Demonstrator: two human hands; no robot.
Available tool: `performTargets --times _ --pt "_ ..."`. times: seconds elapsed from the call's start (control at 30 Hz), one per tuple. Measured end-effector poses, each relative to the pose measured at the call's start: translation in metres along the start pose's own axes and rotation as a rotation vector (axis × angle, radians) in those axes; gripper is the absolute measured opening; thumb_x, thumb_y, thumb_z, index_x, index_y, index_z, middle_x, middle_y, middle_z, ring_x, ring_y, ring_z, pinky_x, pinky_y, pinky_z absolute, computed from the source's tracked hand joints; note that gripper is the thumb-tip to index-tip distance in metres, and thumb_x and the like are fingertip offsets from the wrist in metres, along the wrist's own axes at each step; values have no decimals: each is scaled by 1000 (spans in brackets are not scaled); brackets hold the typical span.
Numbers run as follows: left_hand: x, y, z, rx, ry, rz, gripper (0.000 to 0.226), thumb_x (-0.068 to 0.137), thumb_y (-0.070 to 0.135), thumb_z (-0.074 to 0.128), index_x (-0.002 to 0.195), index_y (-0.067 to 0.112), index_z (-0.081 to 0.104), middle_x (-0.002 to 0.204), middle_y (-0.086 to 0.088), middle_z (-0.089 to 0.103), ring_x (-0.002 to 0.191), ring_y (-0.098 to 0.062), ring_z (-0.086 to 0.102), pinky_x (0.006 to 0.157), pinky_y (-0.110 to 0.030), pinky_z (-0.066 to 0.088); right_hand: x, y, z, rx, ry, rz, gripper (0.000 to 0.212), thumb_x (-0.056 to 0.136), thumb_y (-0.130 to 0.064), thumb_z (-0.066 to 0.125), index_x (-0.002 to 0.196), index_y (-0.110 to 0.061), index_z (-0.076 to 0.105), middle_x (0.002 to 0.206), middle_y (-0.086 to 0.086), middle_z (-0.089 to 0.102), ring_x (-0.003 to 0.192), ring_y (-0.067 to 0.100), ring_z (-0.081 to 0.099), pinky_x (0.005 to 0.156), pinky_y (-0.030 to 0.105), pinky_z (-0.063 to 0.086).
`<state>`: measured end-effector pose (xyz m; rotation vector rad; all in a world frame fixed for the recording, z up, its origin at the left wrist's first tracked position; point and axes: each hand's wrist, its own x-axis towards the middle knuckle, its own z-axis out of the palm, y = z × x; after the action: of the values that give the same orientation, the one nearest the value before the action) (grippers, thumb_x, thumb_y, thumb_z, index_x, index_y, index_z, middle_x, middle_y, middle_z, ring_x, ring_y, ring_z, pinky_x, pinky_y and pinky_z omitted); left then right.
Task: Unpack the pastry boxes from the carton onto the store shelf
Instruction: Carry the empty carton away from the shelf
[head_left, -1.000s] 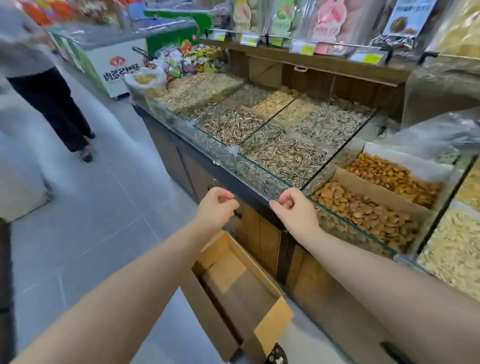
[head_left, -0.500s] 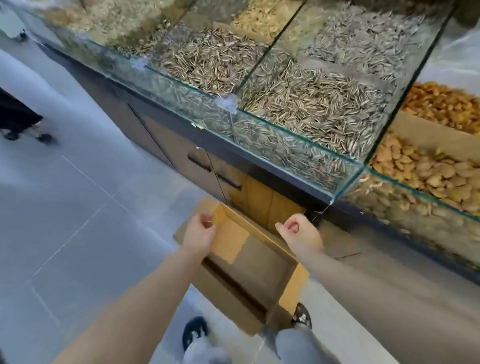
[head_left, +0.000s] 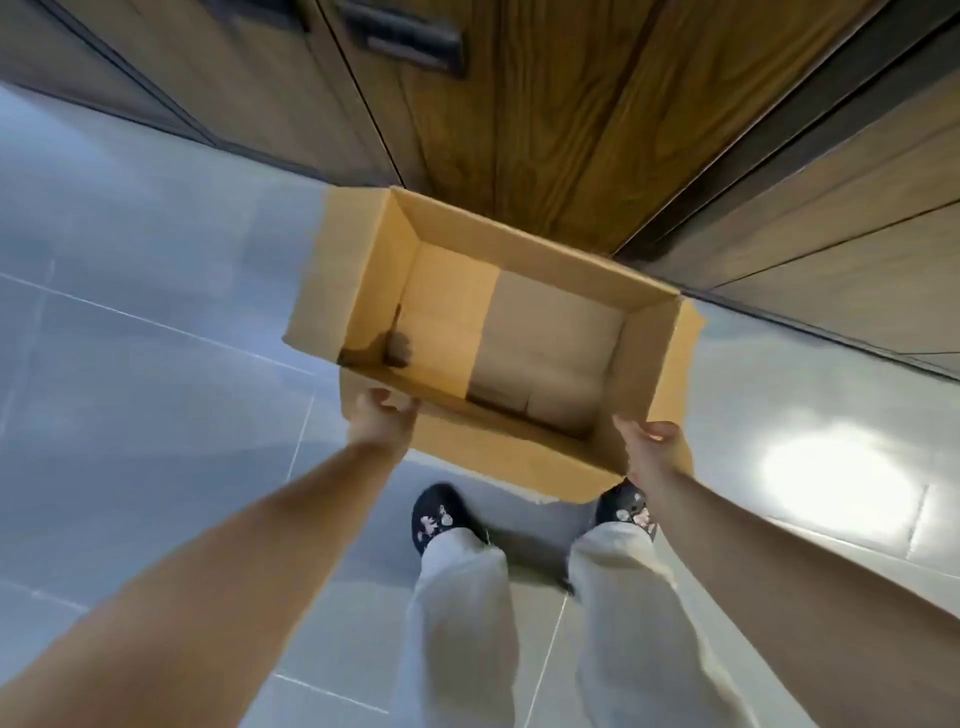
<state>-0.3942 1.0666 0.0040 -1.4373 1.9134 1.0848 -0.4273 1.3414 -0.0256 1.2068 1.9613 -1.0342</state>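
An open brown cardboard carton (head_left: 524, 244) sits on the grey tiled floor against the wooden cabinet base. I see nothing inside it, only its bare bottom flaps. My left hand (head_left: 382, 418) grips the near wall of the carton at its left corner, fingers curled over the edge. My right hand (head_left: 655, 448) holds the carton's near right corner from outside, thumb on the rim. No pastry boxes or store shelf are in view.
Wooden cabinet doors (head_left: 545, 104) with dark recessed handles (head_left: 405, 41) rise just behind the carton. My legs in pale trousers and black shoes (head_left: 441, 514) stand right below it. Grey floor tiles (head_left: 130, 338) spread to the left and right.
My view tipped from the glass seed and nut bins down to the floor. Both hands dropped from the counter edge and took hold of the carton's near corners.
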Motion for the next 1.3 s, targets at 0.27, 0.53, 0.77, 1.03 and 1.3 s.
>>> performTargets --times 0.27,0.53,0.77,1.03,1.3 --pt "93 -42 52 -177 105 -200 70 80 49 69 132 11 41 127 -11 51 103 -32 55 92 -49 52 185 144 57 225 -78 350 90 34 -70 76 112 -27 60 109 1 67 92 26 64 92 40 48" --pt "104 -37 60 -605 -94 -306 40 88 12 57 125 7 44 117 -18 59 96 -26 64 56 -26 58 89 71 36 155 41 320 15 84 -22 67 89 -12 56 87 6 58 55 12 49 40 20 41" --pt "39 -7 -35 -682 76 -366 24 90 20 62 103 9 44 95 -13 58 79 -26 66 59 -26 57 -2 -8 25 150 45 203 17 86 -11 59 73 -9 48 71 5 43 58 15 40 62 25 41" --pt "-65 -25 -191 -880 215 -363 24 89 18 65 102 3 51 96 -17 59 71 -31 62 60 -34 54 -157 -108 30 23 -83 -37 28 81 -17 60 107 -9 52 92 10 52 68 23 48 67 34 41" --pt "-149 -42 -312 -1034 318 -236 34 82 16 70 104 -1 50 108 -21 58 84 -37 65 40 -32 51 -304 -158 32 -65 -179 -156 45 84 -23 56 125 -4 53 117 17 56 108 35 56 82 39 48"
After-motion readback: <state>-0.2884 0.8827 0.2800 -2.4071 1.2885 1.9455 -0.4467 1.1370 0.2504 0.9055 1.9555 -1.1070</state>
